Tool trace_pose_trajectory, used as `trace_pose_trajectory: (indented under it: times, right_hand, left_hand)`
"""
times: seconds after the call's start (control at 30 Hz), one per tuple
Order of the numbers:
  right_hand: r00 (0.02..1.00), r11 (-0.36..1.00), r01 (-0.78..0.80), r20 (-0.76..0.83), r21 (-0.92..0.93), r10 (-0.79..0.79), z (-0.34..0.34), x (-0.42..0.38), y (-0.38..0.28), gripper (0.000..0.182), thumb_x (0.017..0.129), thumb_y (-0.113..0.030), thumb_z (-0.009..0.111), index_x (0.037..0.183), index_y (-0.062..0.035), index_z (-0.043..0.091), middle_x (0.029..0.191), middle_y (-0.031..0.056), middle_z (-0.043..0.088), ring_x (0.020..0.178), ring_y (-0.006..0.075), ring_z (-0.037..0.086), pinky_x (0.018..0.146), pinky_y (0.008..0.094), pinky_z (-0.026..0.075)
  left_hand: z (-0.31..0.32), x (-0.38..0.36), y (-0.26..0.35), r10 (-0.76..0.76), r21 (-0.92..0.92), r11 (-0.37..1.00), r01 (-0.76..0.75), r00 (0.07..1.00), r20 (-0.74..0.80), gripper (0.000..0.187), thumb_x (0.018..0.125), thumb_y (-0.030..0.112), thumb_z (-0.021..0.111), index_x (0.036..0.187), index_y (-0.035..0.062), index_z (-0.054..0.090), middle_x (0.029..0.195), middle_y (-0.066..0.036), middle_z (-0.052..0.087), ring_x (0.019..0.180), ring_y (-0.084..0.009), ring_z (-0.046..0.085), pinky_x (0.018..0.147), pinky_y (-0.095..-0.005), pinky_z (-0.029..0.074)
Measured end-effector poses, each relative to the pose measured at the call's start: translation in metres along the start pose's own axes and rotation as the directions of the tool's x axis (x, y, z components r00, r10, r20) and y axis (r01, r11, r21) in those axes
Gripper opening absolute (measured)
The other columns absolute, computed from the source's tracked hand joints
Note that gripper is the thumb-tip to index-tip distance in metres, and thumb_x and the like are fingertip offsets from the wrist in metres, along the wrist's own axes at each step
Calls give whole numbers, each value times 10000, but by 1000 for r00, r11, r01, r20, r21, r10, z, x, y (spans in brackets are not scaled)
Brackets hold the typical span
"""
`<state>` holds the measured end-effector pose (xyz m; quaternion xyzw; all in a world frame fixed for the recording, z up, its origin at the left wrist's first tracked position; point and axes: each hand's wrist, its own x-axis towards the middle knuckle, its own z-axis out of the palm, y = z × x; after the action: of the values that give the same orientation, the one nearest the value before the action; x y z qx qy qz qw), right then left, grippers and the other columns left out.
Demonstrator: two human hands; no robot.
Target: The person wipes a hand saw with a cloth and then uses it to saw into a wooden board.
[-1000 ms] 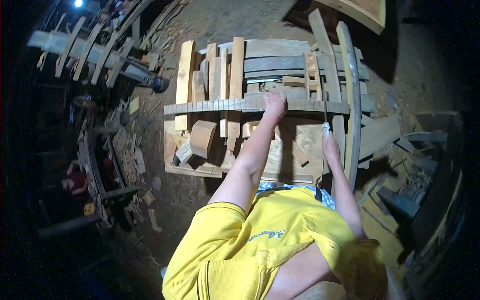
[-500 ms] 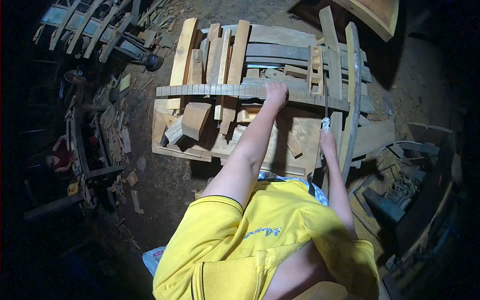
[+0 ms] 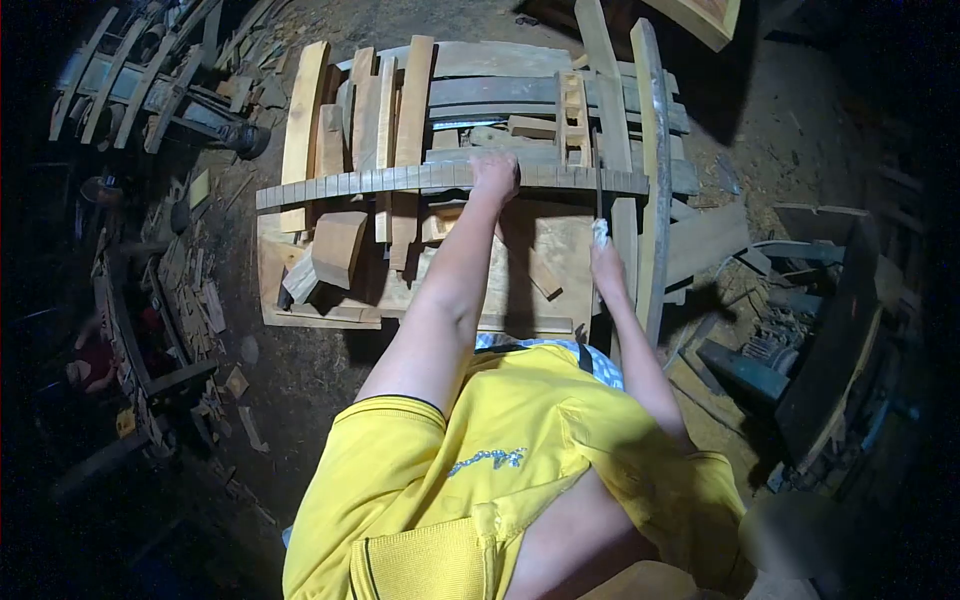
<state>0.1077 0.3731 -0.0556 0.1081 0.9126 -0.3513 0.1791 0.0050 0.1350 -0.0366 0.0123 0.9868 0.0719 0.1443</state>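
A long wooden strip (image 3: 345, 184) with evenly spaced lines across it lies crosswise over the workbench. My left hand (image 3: 496, 176) is closed over the strip right of its middle. Toward the strip's right end, a narrow saw-like blade (image 3: 599, 204) crosses it; its teeth are too small to make out. My right hand (image 3: 607, 268) is wrapped round the tool's handle, which has a white covering (image 3: 600, 232). Beside the tool, a ladder-like wooden piece (image 3: 573, 118) and a long upright-lying board (image 3: 650, 150) sit on the bench.
Several boards (image 3: 412, 110) lie lengthwise under the strip on the left. A chunky wood block (image 3: 338, 248) rests near the bench's front left. Machinery (image 3: 765, 350) stands to the right, wood scraps (image 3: 205, 290) cover the floor left, and another person (image 3: 95, 362) is at far left.
The whole view has shifted, so the bench and both hands appear farther left. My left hand keeps its place on the strip, and the tool stays across it near the right end.
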Motion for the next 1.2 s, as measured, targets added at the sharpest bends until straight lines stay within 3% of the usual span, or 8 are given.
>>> trace_pose_trajectory:
  times: [0.27, 0.43, 0.53, 0.7, 0.73, 0.83, 1.0, 1.2]
  right_hand:
    - [999, 1000, -22, -34, -1, 22, -5, 49, -30, 335, 868, -303, 377, 1018, -19, 472, 928, 262, 554, 923, 421, 507, 759, 470, 409]
    - [997, 997, -72, 3, -27, 72, -4, 4, -13, 340, 866, -305, 365, 1037, -28, 463, 946, 259, 553, 928, 424, 507, 763, 480, 409]
    - [997, 995, -76, 27, -61, 77, 0, 0, -3, 348, 863, -315, 358, 1048, -39, 463, 965, 257, 550, 939, 425, 504, 773, 488, 404]
    - [999, 995, -51, 21, 91, 50, -12, 43, -32, 345, 854, -289, 331, 1023, -39, 498, 973, 261, 550, 945, 420, 508, 779, 489, 400]
    - [998, 998, -48, -40, 29, 50, -9, 53, -34, 315, 851, -277, 388, 987, -10, 488, 907, 256, 561, 901, 417, 519, 717, 474, 411]
    - [993, 994, -109, -43, 2, 109, -9, 42, -26, 316, 852, -275, 383, 1014, -17, 467, 913, 252, 560, 903, 430, 509, 726, 490, 404]
    - [998, 997, -65, 8, -32, 65, -3, -6, -2, 305, 859, -260, 378, 1027, -15, 445, 915, 266, 552, 911, 439, 500, 751, 508, 396]
    - [998, 998, -63, 19, -20, 63, -5, -2, -7, 262, 861, -248, 388, 991, -28, 442, 902, 297, 531, 894, 445, 510, 769, 520, 394]
  left_hand:
    - [2, 1, 1, 1, 79, 997, 3, 999, -43, 315, 703, 164, 538, 1010, 95, 537, 1036, -129, 552, 1005, -272, 513, 863, -497, 327]
    - [-7, -5, 4, 28, 89, 996, -25, 999, -35, 276, 704, 174, 521, 966, 90, 537, 967, -128, 581, 915, -304, 550, 776, -470, 357]
    - [3, -2, 1, 31, 79, 997, -24, 995, -98, 228, 693, 146, 532, 909, 98, 588, 937, -102, 594, 922, -269, 549, 758, -471, 392]
    - [2, -4, 2, 45, 75, 997, -36, 990, -134, 265, 692, 141, 526, 952, 97, 557, 921, -114, 591, 906, -271, 559, 739, -470, 394]
    - [0, -4, 2, 44, 84, 996, -35, 993, -108, 269, 688, 156, 531, 949, 99, 557, 915, -116, 589, 896, -271, 565, 738, -462, 396]
    - [-4, -5, 3, 98, 114, 990, -86, 989, -107, 278, 685, 173, 536, 952, 99, 556, 931, -122, 585, 888, -277, 568, 749, -453, 393]
    - [-6, -5, 3, 62, 124, 991, -55, 996, -56, 300, 674, 195, 553, 959, 102, 552, 954, -120, 581, 908, -283, 564, 774, -453, 385]
    - [-2, 4, 0, 58, 143, 988, -54, 998, -23, 308, 683, 224, 564, 968, 108, 548, 979, -109, 582, 929, -267, 561, 774, -441, 399]
